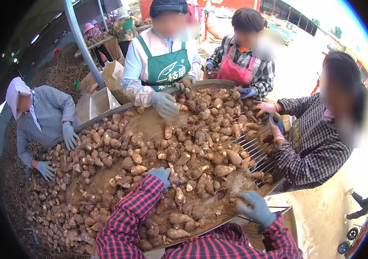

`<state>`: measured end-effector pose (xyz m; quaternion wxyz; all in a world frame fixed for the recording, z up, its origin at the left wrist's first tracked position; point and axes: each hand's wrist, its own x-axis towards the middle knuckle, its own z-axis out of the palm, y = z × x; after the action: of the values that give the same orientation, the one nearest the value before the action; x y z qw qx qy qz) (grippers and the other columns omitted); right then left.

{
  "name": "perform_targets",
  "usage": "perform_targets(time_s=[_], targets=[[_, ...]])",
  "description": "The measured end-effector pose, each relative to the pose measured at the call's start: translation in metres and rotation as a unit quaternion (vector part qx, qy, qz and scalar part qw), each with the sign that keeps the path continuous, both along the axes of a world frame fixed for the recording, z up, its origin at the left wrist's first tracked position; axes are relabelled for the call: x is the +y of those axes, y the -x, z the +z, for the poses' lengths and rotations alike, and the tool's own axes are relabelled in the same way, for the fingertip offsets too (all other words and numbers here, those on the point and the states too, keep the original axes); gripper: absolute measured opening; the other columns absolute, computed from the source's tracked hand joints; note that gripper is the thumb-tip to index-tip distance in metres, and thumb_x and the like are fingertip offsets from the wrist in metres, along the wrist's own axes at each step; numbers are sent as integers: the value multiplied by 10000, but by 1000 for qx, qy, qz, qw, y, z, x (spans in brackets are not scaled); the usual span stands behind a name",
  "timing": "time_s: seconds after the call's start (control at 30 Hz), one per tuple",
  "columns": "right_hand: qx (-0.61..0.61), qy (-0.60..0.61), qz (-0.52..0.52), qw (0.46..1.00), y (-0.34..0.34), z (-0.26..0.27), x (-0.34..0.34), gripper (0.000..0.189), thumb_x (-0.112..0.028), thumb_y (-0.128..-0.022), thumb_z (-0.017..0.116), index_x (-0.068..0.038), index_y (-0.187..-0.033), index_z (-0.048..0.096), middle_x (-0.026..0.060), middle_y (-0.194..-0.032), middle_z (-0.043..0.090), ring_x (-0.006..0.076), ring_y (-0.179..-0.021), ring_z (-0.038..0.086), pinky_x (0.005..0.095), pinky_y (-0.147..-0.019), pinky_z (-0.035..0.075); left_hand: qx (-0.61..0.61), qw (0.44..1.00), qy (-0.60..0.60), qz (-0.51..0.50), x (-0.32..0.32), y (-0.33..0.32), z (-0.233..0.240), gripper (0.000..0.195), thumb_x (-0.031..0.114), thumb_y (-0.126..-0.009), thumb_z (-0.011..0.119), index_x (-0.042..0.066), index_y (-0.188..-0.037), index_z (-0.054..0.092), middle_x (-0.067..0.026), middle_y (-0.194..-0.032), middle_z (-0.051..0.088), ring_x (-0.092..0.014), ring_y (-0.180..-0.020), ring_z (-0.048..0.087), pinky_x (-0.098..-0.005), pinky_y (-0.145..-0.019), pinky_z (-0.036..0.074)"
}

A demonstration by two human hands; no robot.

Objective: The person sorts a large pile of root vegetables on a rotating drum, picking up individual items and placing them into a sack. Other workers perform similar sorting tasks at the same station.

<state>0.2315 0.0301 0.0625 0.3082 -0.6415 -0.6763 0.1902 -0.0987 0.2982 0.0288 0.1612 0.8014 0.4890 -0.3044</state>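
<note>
Many brown, soil-covered taro corms (200, 149) lie across a large sorting table (145, 126) with a raised metal rim. My left hand (160, 175), in a grey-blue glove and a red plaid sleeve, reaches in among the corms near the table's middle. Its fingers point away and are partly hidden, so a grip on a corm cannot be made out. My right hand (255, 208), gloved alike, hovers by the near right rim with fingers apart and nothing visible in them. A small corm (232, 200) lies just left of its fingertips.
Metal bars (252, 144) form a grate at the table's right. Co-workers' gloved hands (165, 104) work along the far side, with others at left and right. A white crate (101, 103) and a metal pole (83, 42) stand behind. Below my right hand sits a bin (289, 223).
</note>
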Motion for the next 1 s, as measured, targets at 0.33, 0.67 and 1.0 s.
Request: perform_targets(time_s=[0.33,0.67,1.0], targets=[[-212,28,183,960,18,-51,151,335,-349,-941,648,-106,-1160,721,84,-1258,679,328,-1175,621,463,-1006,495,-639,706,55,301,-82,76,25,636,151,-925,757,87,-1480,453,-169,-1298,613,-309,-1167,655,-456,-972,572],[-85,0,327,941,336,-45,313,757,-620,-984,497,-119,-1549,446,246,-1582,422,485,-1467,356,587,-1196,299,-694,479,-7,537,-243,140,46,560,179,-931,759,8,-1421,548,-175,-1130,705,-279,-887,725,-356,-743,623],[-291,83,472,828,121,-22,230,553,-560,-1023,508,-126,-1313,687,131,-1327,659,294,-1283,598,455,-1115,440,-218,805,-202,513,-314,157,0,692,460,-878,723,107,-1451,559,-247,-1115,728,-412,-991,720,-517,-847,577]])
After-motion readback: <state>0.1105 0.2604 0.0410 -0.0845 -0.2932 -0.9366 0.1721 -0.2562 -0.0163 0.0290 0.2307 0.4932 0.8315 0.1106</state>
